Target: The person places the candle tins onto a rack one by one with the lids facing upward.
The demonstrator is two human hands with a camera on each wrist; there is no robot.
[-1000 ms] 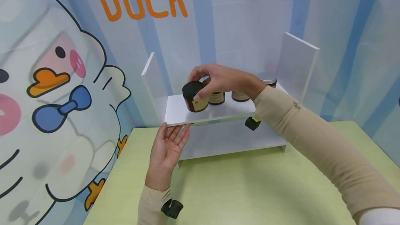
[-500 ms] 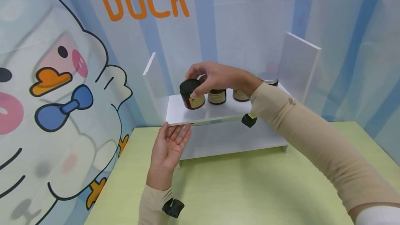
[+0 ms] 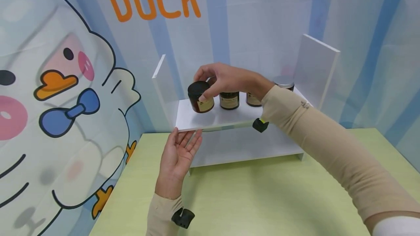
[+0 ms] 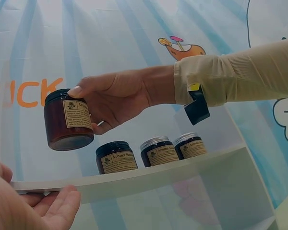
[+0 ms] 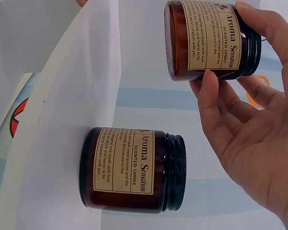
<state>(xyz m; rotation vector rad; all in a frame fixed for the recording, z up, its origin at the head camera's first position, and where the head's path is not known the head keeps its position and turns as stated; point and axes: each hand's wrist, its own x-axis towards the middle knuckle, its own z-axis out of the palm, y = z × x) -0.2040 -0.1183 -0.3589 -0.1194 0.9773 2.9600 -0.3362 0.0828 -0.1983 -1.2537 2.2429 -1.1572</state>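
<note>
My right hand [image 3: 228,79] grips a brown scented candle jar [image 3: 206,105] with a black lid, thumb and fingers around its sides. In the left wrist view this jar [image 4: 62,124] is tilted slightly and raised above the white shelf [image 4: 101,182]. Its label reads "Aroma Sensation" in the right wrist view. At the front left corner of the shelf [image 3: 220,120], my left hand [image 3: 177,157] holds the edge, thumb at the rim and fingers underneath, palm up. A second black-lidded candle jar [image 3: 229,101] stands just right of the held one.
Two silver-lidded candle jars [image 4: 158,152] stand farther right on the shelf, partly behind my right arm in the head view. Upright white side panels [image 3: 316,70] bound the shelf. Below it is a lower board [image 3: 242,146] on a yellow-green table [image 3: 249,199].
My right hand has raised the candle jar slightly and shifted it left, away from the second jar, which shows more fully. My left hand stays at the shelf corner.
</note>
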